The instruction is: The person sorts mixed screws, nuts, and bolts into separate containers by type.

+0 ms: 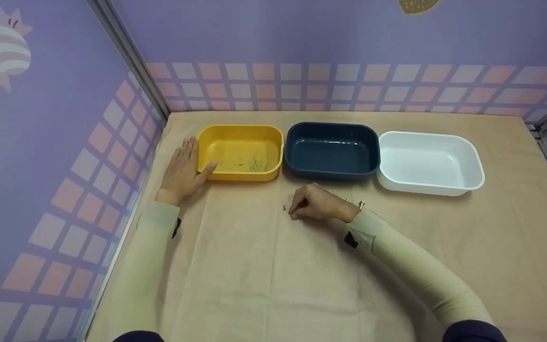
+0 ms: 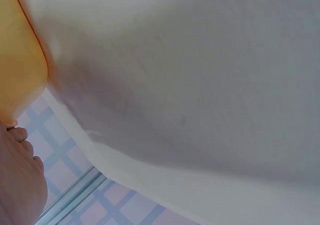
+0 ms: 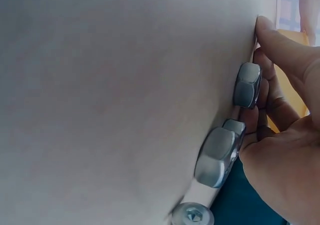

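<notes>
My left hand (image 1: 182, 171) rests against the left end of the yellow bin (image 1: 240, 176), fingers straight, thumb over the front rim. Small thin dark bits (image 1: 257, 164) lie in that bin. My right hand (image 1: 318, 203) is low over the cloth before the dark blue bin (image 1: 333, 174). Its thumb and forefinger tips meet at the cloth; whether anything is between them is hidden. A tiny dark piece (image 1: 284, 207) lies just left of them. Beside that hand, the right wrist view shows metal hex nuts (image 3: 215, 157) and a socket-head screw (image 3: 193, 215) on the cloth.
A white bin (image 1: 428, 187) stands right of the dark blue one, the three bins in a row. Metal hardware (image 1: 361, 204) shows behind the right wrist. A beige cloth (image 1: 235, 266) covers the table. Patterned purple walls (image 1: 330, 33) enclose the back and left.
</notes>
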The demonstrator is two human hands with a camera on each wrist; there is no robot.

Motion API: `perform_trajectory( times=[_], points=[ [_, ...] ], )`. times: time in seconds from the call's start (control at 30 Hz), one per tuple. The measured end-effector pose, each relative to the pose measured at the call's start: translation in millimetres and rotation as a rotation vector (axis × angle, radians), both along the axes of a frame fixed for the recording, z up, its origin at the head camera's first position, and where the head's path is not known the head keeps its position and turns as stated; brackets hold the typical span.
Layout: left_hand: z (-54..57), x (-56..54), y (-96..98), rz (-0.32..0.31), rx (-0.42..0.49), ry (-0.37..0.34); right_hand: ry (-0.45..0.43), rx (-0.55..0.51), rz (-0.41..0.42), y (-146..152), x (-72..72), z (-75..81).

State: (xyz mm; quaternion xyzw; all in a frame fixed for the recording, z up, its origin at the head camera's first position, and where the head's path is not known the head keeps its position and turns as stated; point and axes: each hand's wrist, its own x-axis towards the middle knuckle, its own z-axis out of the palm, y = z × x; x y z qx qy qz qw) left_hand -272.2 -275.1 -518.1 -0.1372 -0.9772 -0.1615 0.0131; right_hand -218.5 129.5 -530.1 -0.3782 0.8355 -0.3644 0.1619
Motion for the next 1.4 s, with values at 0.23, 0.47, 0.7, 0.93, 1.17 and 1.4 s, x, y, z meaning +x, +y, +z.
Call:
perform_trajectory(
  times=[0.23, 0.47, 0.7, 0.93, 1.17, 1.4],
  points=[
    [-0.3, 0.1, -0.5, 0.002, -0.005, 0.010, -0.009, -0.018, 0.013, 0, -1.1, 0.9],
    [-0.3, 0.4, -0.1, 0.004, -0.005, 0.001, -0.032, 0.015, -0.002, -1, -1.9, -0.2],
    [-0.6, 0.1, -0.6, 0.008, -0.012, -0.005, -0.040, 0.029, 0.002, 0, -2.8, 0.9],
    [-1.0, -1.1, -0.7, 0.001, -0.013, -0.005, -0.052, 0.003, -0.037, 2, -6.3, 7.5],
    [-0.4, 0.7, -0.5, 0.004, -0.004, -0.014, -0.019, -0.024, -0.053, 1, -10.1, 15.4],
    [1.0, 1.0, 0.5, -0.003, -0.011, -0.003, -0.015, -0.029, -0.133, -3, -10.0, 23.4]
  ],
)
